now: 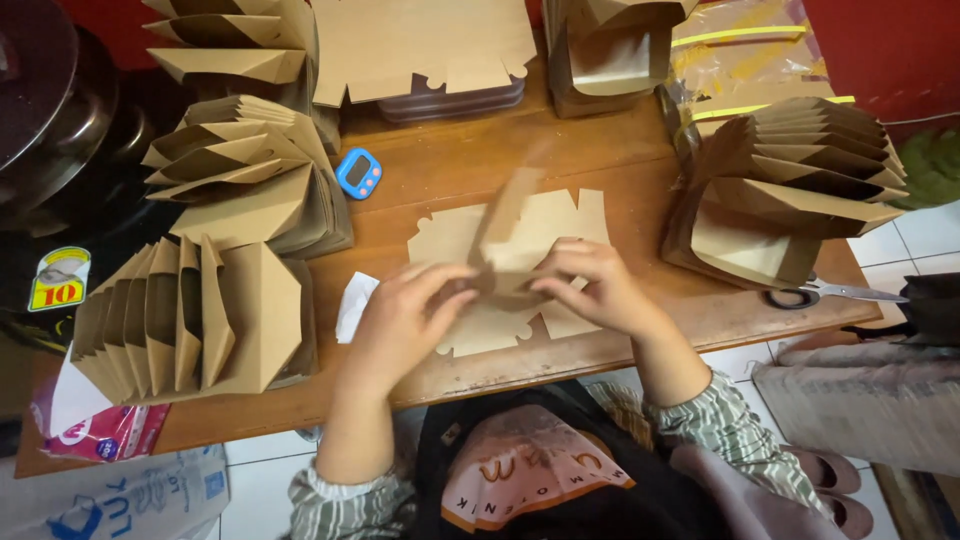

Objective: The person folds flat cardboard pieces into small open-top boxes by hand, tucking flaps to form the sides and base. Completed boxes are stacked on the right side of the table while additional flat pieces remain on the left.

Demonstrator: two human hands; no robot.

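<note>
My left hand [405, 315] and my right hand [595, 285] both grip a brown cardboard box blank [510, 240], which is partly folded and raised off the wooden table [470, 160]. The hands meet at its lower fold, fingers pinching the card. Under it lies a stack of flat cut blanks [445, 235] of the same brown card. The fold between my fingers is blurred.
Rows of nested folded brown boxes stand at the left [190, 320], upper left [250, 175] and right [800, 180]. A small blue timer [358, 172] sits behind the work. Scissors [820, 294] lie at the right edge. Flat card [420, 45] covers clear plastic containers at the back.
</note>
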